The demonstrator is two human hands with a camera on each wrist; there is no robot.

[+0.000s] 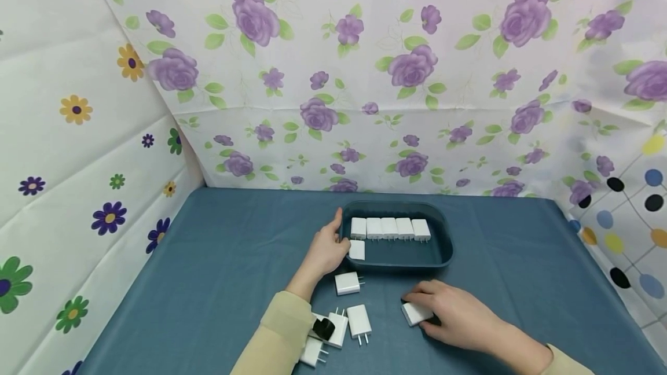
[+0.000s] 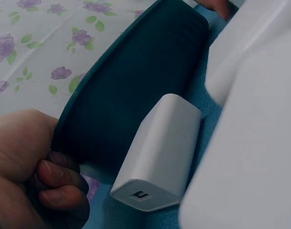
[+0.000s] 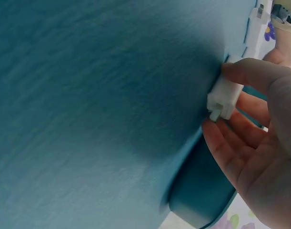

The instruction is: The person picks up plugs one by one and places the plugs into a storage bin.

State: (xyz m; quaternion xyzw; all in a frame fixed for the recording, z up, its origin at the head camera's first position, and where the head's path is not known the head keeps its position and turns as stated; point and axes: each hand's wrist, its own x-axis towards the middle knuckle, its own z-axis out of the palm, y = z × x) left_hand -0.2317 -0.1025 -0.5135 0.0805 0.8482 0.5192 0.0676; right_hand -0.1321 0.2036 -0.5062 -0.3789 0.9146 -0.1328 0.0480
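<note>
- Table: lies beneath the tray.
- Tray: seems about half filled; six chargers inside, five along the far side.
- Left hand: grips the tray's left rim.
- Right hand: pinches one charger in front of the tray.
- Loose chargers: about five, in front of the tray, apparently left.

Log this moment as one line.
left hand: grips teal rectangular plastic tray at left | right hand: pinches white boxy plastic charger | in tray: six similar chargers | on blue cloth: more chargers
</note>
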